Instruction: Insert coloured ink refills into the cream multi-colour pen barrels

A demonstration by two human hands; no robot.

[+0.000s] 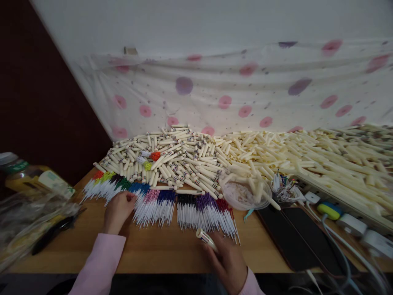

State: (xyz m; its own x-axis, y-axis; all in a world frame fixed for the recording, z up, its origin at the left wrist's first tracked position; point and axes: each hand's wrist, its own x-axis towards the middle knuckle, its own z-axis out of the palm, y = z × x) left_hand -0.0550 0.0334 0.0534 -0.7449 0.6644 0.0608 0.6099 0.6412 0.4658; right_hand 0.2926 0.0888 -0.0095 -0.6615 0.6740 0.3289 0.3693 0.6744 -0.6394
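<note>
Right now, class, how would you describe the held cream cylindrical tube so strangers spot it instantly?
On the brown wooden table, find the thin white sticks with coloured ends. Nearer than their right end, the right hand holds the cream cylindrical tube. Similar cream tubes lie heaped beyond the sticks; only this one is held.

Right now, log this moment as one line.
Left hand: beside blue-topped refills, contact unclear | Right hand: holding cream pen barrel | Behind refills: heaped cream barrels | Right of refills: clear bowl

Free table (156, 252) in front, refills (190, 215) and pens (167, 159) in the way behind
</note>
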